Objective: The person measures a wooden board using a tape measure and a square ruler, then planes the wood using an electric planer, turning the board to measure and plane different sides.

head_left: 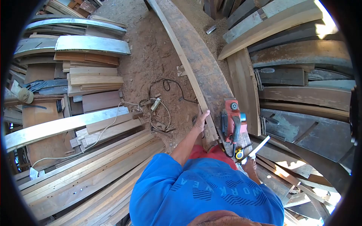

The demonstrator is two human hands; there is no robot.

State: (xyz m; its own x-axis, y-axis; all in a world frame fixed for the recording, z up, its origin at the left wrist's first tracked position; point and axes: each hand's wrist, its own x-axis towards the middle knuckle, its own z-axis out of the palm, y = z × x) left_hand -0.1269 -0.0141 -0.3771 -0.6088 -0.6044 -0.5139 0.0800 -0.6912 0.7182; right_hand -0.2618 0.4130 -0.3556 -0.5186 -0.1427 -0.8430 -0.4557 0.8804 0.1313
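My left hand (pixel 202 119) is closed around the near end of a long, narrow wooden board (pixel 190 75), thumb on top. The board lies along the left edge of a worn plank bench (pixel 203 56) and runs away from me. Low on the right, my right hand (pixel 249 166) grips a short, pale, straight strip (pixel 260 146), tilted up to the right; its exact kind is unclear. Between my hands, a red electric planer (pixel 230 126) rests on the bench. A yellow tape measure (pixel 239 153) sits just below it, near my right hand.
A dark cord (pixel 177 84) and a pale cable with a white socket block (pixel 155 104) lie on the dirt floor to the left. Stacked planks (pixel 96 79) line the left side. More boards (pixel 301 52) lean on the right, with clamps (pixel 266 70) among them.
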